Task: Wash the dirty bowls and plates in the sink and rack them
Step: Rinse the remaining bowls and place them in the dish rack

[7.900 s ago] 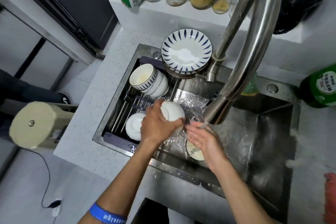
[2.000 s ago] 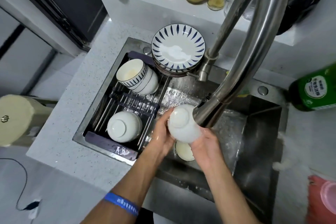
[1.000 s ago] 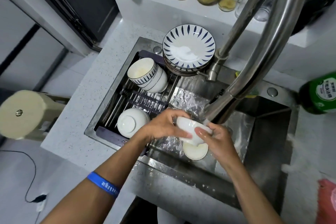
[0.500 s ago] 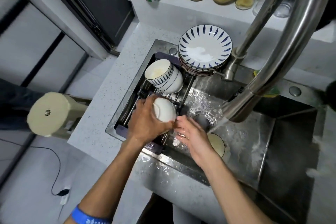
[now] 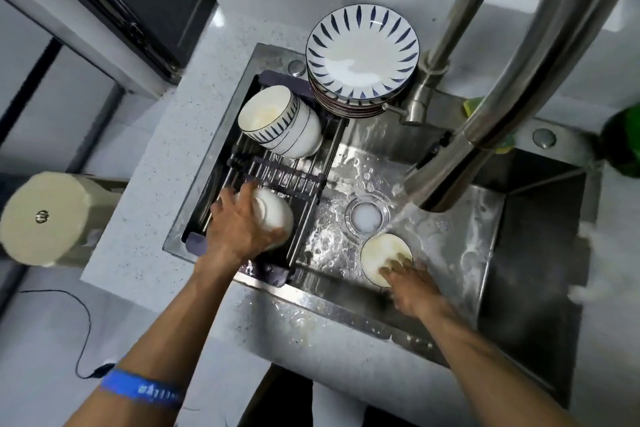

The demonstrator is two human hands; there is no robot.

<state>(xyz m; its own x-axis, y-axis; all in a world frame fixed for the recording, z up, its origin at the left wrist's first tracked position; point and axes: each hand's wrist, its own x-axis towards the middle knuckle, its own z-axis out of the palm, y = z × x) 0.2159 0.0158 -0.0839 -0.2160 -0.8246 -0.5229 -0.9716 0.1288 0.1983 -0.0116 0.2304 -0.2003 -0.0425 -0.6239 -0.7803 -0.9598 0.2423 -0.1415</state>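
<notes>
Sink [image 5: 485,253], left hand [image 5: 239,229] now grips white bowl [image 5: 273,215] over rack [image 5: 277,177], right hand [image 5: 412,284] moved, fingers relaxed on dirty bowl [image 5: 377,253]

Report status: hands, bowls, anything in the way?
Left hand grips white bowl over rack. Right hand blurred, touching dirty bowl in sink. Nothing blocking.

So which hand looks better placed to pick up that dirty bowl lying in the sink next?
The right hand. Its fingers already reach the rim of the dirty bowl on the sink floor near the water stream. The left hand is busy, gripping the washed bowl over the rack.
</notes>
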